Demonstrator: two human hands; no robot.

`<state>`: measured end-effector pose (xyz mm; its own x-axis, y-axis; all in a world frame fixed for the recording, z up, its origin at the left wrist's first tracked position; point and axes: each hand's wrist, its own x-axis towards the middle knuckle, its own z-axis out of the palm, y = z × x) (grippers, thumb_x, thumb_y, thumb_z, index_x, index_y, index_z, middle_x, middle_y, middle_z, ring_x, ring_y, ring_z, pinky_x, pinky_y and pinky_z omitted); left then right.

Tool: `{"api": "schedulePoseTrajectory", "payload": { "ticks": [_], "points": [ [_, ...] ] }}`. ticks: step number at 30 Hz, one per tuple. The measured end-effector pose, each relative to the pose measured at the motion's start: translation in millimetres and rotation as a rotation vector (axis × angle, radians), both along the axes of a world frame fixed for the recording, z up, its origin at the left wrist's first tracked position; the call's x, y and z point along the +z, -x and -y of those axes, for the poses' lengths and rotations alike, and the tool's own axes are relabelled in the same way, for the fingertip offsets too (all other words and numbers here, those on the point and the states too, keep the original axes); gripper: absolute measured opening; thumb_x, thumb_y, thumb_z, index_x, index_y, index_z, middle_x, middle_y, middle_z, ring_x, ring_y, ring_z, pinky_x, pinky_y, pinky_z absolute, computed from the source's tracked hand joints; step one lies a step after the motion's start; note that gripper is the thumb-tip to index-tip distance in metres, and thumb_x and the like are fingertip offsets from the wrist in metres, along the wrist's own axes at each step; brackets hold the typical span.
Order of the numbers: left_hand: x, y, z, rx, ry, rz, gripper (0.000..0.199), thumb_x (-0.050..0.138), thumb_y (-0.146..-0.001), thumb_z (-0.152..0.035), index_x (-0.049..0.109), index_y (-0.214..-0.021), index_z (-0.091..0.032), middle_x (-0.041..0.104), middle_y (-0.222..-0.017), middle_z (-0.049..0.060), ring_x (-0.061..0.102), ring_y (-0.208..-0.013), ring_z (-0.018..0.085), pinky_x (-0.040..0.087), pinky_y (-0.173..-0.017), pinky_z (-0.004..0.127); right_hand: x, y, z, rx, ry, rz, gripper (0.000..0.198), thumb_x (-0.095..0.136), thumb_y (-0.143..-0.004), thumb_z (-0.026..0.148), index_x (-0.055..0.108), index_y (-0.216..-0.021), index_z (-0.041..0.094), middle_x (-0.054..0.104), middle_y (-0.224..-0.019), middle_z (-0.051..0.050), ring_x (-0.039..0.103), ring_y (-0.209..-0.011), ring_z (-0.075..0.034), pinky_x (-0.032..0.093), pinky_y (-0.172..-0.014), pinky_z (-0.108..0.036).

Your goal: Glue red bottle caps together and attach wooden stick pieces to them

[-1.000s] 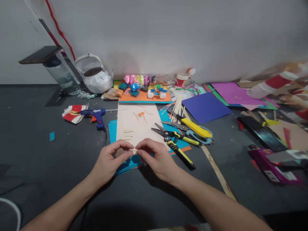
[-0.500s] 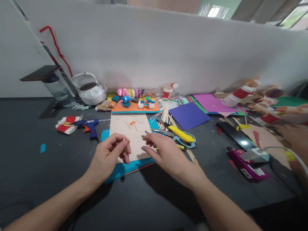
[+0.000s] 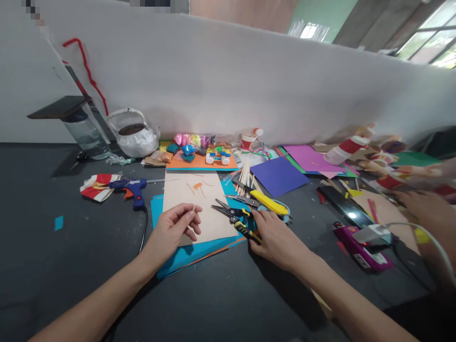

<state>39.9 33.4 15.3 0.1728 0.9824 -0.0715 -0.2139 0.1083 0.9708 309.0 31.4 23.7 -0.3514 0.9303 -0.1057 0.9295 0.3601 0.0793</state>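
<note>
Head view shows the left hand [image 3: 180, 225] with its grip pinched shut on a short, thin, pale wooden stick [image 3: 194, 207], held between thumb and forefinger with the other fingers loosely curled. Beneath that grip lies a rectangular cream paper sheet [image 3: 178, 190] atop bright blue paper sheets [image 3: 192, 254] on the dark grey bench [image 3: 89, 266]. Just beyond it, small orange scraps [image 3: 198, 186] lie on the cream sheet. Right of it, the right hand [image 3: 272, 232] reaches over black-and-yellow metal pliers [image 3: 245, 232], thumb and fingers at the handles; whether this second grip is closed on them cannot be told. The pliers' jaws stand parted, pointing back toward the left hand. Just beyond the right grip lies a yellow plastic utility knife [image 3: 269, 202], with a fanned bundle of pale wooden sticks [image 3: 245, 175] past it. Well left of the left grip, a blue plastic glue gun [image 3: 137, 187] lies on its side.
</note>
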Motion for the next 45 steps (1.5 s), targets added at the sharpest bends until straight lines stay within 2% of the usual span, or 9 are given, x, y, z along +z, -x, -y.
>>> {"api": "schedulePoseTrajectory", "payload": {
  "ticks": [4, 8, 12, 15, 20, 23, 27, 36, 45],
  "points": [
    [-0.2, 4.4, 0.6, 0.016, 0.001, 0.010, 0.024, 0.071, -0.082, -0.033, 0.070, -0.096, -0.014, 0.069, -0.075, 0.002, 0.065, -0.062, 0.011, 0.057, -0.057, 0.024, -2.7, -3.4, -7.3, 0.005, 0.029, -0.004, 0.044, 0.061, -0.074, 0.015, 0.059, -0.116, 0.004, 0.061, -0.108, -0.020, 0.057, -0.106, -0.036, 0.047, -0.095, -0.047],
    [5.9, 10.3, 4.3, 0.036, -0.024, 0.037, 0.017, 0.071, -0.083, -0.031, 0.070, -0.088, -0.015, 0.073, -0.076, 0.003, 0.067, -0.062, 0.012, 0.057, -0.059, 0.023, -6.3, -12.1, -12.5, 0.007, -0.001, -0.080, 0.032, 0.055, -0.078, 0.013, 0.059, -0.109, 0.007, 0.062, -0.108, -0.020, 0.059, -0.106, -0.035, 0.048, -0.093, -0.047],
    [18.2, 11.3, 13.3, 0.038, -0.076, 0.015, 0.015, 0.066, -0.087, -0.030, 0.072, -0.088, -0.016, 0.071, -0.073, 0.002, 0.066, -0.064, 0.012, 0.056, -0.059, 0.022, 6.8, -3.0, -7.0, -0.008, -0.050, -0.402, 0.049, 0.053, -0.079, 0.020, 0.048, -0.127, 0.012, 0.061, -0.123, -0.020, 0.060, -0.113, -0.032, 0.049, -0.093, -0.045],
    [27.0, 7.4, 18.4, 0.061, -0.085, -0.022, 0.016, 0.063, -0.090, -0.030, 0.072, -0.088, -0.017, 0.067, -0.069, 0.000, 0.063, -0.061, 0.011, 0.056, -0.059, 0.022, 21.0, 17.4, -2.0, 0.053, 0.050, -0.603, 0.058, 0.054, -0.079, 0.022, 0.042, -0.136, 0.018, 0.058, -0.133, -0.015, 0.058, -0.120, -0.030, 0.049, -0.096, -0.043],
    [28.8, 0.8, 20.5, 0.176, -0.087, -0.078, 0.010, 0.066, -0.086, -0.026, 0.070, -0.082, -0.017, 0.065, -0.064, -0.002, 0.062, -0.058, 0.010, 0.055, -0.056, 0.021, 20.5, 47.2, -4.1, 0.114, 0.198, -0.733, 0.042, 0.061, -0.079, 0.029, 0.052, -0.119, 0.019, 0.066, -0.114, -0.011, 0.065, -0.098, -0.026, 0.052, -0.082, -0.038],
    [23.7, 1.0, 22.0, 0.274, -0.121, -0.116, 0.007, 0.065, -0.086, -0.022, 0.069, -0.082, -0.018, 0.069, -0.066, -0.002, 0.065, -0.060, 0.010, 0.056, -0.058, 0.020, 7.6, 53.8, -1.7, 0.157, 0.164, -0.771, 0.036, 0.063, -0.078, 0.026, 0.053, -0.112, 0.018, 0.066, -0.103, -0.009, 0.064, -0.087, -0.023, 0.051, -0.074, -0.033],
    [16.7, 7.2, 25.5, 0.357, -0.205, -0.230, 0.011, 0.066, -0.082, -0.013, 0.071, -0.083, -0.023, 0.075, -0.074, -0.004, 0.069, -0.060, 0.010, 0.057, -0.060, 0.018, -4.4, 54.8, 6.5, 0.197, 0.211, -0.780, 0.035, 0.064, -0.081, 0.026, 0.052, -0.113, 0.020, 0.065, -0.102, -0.008, 0.063, -0.088, -0.021, 0.050, -0.074, -0.031],
    [9.7, 20.1, 27.4, 0.271, -0.316, -0.539, 0.023, 0.064, -0.083, -0.008, 0.075, -0.084, -0.029, 0.078, -0.082, -0.006, 0.072, -0.070, 0.013, 0.058, -0.066, 0.021, -11.3, 50.7, 6.4, 0.220, 0.273, -0.728, 0.039, 0.062, -0.077, 0.020, 0.051, -0.114, 0.022, 0.066, -0.100, -0.008, 0.065, -0.089, -0.023, 0.050, -0.072, -0.031],
    [1.1, 24.4, 32.2, 0.238, -0.419, -0.669, 0.021, 0.065, -0.086, -0.012, 0.076, -0.092, -0.029, 0.078, -0.091, -0.002, 0.072, -0.083, 0.017, 0.057, -0.075, 0.026, -9.3, 46.1, 6.7, 0.224, 0.264, -0.746, 0.031, 0.059, -0.077, 0.023, 0.054, -0.107, 0.024, 0.068, -0.092, -0.006, 0.066, -0.080, -0.022, 0.050, -0.067, -0.031]
  ]
}}
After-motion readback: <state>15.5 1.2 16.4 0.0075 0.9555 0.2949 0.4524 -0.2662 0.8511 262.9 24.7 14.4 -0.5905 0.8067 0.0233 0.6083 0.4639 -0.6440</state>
